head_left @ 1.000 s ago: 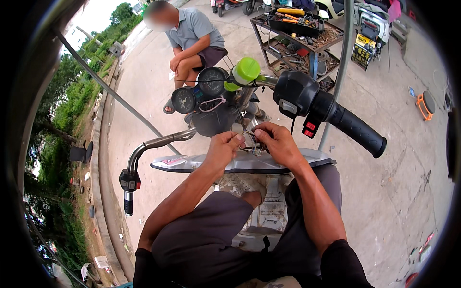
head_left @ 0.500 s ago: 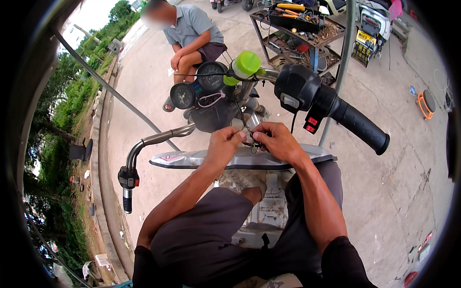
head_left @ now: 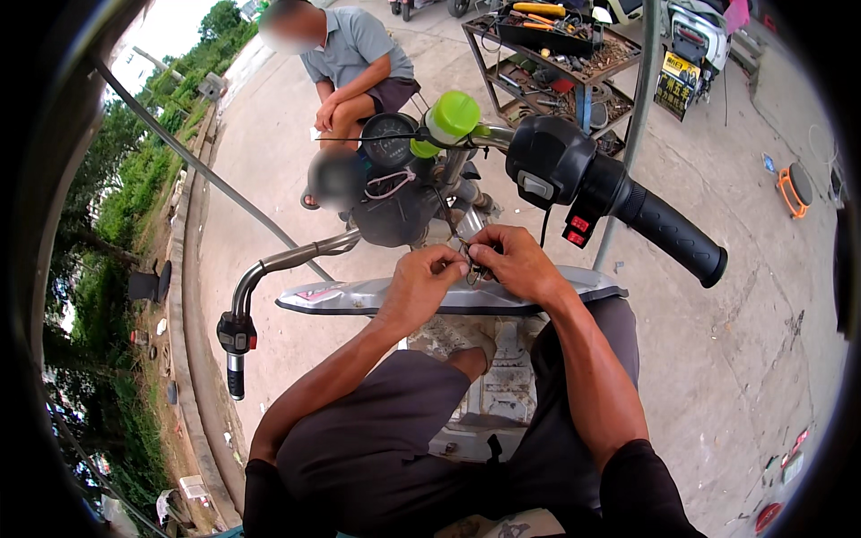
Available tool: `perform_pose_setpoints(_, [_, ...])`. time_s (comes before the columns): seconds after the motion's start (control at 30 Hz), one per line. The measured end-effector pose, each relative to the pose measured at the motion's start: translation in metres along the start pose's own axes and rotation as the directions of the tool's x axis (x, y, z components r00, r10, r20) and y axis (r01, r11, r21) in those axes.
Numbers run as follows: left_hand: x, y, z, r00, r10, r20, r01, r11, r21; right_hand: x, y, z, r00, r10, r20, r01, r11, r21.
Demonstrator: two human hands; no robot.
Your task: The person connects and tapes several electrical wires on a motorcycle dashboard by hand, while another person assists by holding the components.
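Observation:
Thin wires (head_left: 473, 277) run down from the steering column of a handlebar vehicle to just above a grey-silver front panel (head_left: 350, 299). My right hand (head_left: 520, 264) pinches dark wires between thumb and forefinger. Close beside it, the thumb and fingers of my left hand (head_left: 421, 282) press together at the same wire ends; the exact grip is too small to see. Above my hands sit the dark instrument cluster (head_left: 390, 215) with a round gauge (head_left: 389, 140). A chrome handlebar (head_left: 296, 255) reaches out to the left, and a black twist grip (head_left: 674, 235) juts out at right.
A green-capped container (head_left: 453, 117) is fixed at the handlebar. One person (head_left: 363, 54) sits ahead on the left. A metal tool cart (head_left: 619, 56) stands far right, near a parked scooter (head_left: 695, 45). Grey poles (head_left: 211, 175) slant past both sides. An orange round object (head_left: 795, 191) lies on the concrete.
My left hand has shifted slightly right and down, its fingertips now nearer my right hand's. The right hand keeps its pinch on the wires. The whole view has shifted slightly.

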State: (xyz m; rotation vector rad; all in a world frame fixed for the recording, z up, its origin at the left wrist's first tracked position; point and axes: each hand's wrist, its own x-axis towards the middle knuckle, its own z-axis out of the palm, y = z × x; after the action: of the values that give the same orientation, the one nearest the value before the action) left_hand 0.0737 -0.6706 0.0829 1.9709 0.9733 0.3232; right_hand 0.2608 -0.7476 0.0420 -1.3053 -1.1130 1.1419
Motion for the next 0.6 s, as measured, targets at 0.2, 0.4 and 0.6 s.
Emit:
perform_pose_setpoints(0.2, [0.0009, -0.0061, 0.0001, 0.995, -0.096, 0.031, 0.1, 0.977, -0.19, -0.0005, 0.0041, -0.0016, 0.998, -0.003, -0.064, 0.009, 0.996, 0.084])
perform_pose_setpoints(0.4, [-0.0014, -0.0067, -0.0022, 0.996, -0.065, 0.058, 0.078, 0.96, -0.27, 0.0008, -0.0001, -0.0002, 0.999, -0.008, -0.034, 0.006, 0.999, -0.04])
perform_pose_setpoints(0.6, [-0.0017, -0.0078, -0.0028, 0.995, -0.099, 0.032, 0.104, 0.972, -0.212, 0.0007, 0.002, 0.0045, 0.998, -0.01, -0.056, 0.002, 0.99, -0.14])
